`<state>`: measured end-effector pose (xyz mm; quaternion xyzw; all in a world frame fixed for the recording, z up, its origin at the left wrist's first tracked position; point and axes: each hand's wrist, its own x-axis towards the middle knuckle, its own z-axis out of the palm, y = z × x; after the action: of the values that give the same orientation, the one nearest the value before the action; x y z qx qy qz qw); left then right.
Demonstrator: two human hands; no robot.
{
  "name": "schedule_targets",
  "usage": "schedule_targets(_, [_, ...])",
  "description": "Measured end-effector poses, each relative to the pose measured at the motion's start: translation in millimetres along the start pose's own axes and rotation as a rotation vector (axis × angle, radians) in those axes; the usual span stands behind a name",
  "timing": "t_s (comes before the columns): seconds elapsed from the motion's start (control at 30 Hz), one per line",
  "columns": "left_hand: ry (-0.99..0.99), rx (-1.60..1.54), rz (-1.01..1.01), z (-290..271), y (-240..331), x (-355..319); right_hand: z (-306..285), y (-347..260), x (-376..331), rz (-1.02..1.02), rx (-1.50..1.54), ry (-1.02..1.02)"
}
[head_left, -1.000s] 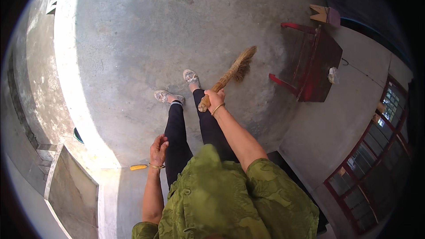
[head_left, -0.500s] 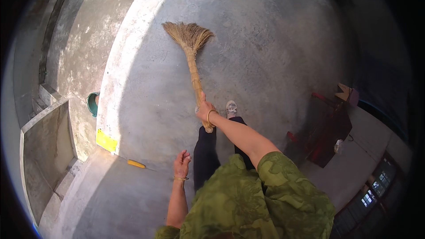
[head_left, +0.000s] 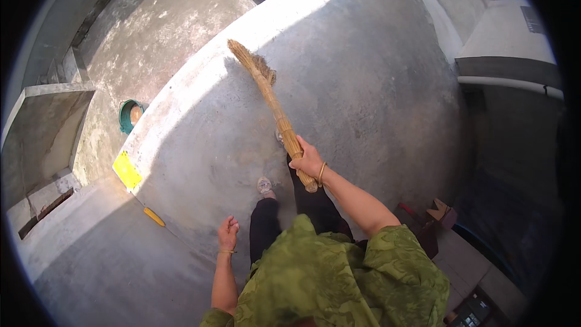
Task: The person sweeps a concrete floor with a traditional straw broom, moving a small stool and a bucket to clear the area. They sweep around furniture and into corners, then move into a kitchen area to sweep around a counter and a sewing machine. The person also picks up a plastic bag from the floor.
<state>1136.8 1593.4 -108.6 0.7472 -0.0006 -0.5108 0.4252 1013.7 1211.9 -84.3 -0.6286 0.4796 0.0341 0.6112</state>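
My right hand (head_left: pixel 307 161) is wrapped round the lower handle of a straw broom (head_left: pixel 275 106). The broom slants away to the far left, its bristle head turned nearly edge-on near the line between sun and shade. Whether the bristles touch the floor I cannot tell. My left hand (head_left: pixel 228 234) hangs by my left thigh with its fingers loosely curled in, and nothing shows in it. Each wrist wears a bangle.
A concrete floor (head_left: pixel 375 91) ends in a curved, sunlit edge at the left. Beyond that edge sits a green bucket (head_left: pixel 126 117). A yellow sheet (head_left: pixel 126 170) and a corn cob (head_left: pixel 154 217) lie at left. Dark red furniture (head_left: pixel 427 239) stands at lower right.
The broom's head has turned from fanned out to edge-on and lies nearer the sunlit edge. My view has turned rightward, and my left foot now shows forward of the right-hand trouser leg's hem area.
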Motion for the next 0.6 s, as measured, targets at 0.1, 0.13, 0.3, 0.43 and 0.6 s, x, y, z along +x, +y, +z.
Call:
schedule_targets(0.1, [0.104, -0.114, -0.04, 21.1, 9.9, 0.3, -75.8, 8.6, 84.6, -0.005, -0.059, 0.196])
schedule_targets(0.13, [0.129, -0.148, -0.07, 28.3, 8.4, -2.0, -102.8, 15.6, 119.1, -0.048, -0.085, 0.245])
schedule_targets(0.3, [0.244, -0.302, -0.131, 81.2, 2.4, -34.4, -180.6, -36.8, 262.0, 0.3, 0.279, 0.264])
schedule_targets(0.43, [0.287, -0.343, -0.198, 127.8, -8.6, -56.3, -127.6, -53.5, 326.8, 0.312, 0.207, 0.188])
schedule_targets(0.6, [0.37, -0.439, -0.258, 164.4, -9.7, -67.8, 39.2, -59.6, 289.9, 0.064, -0.484, 0.11])
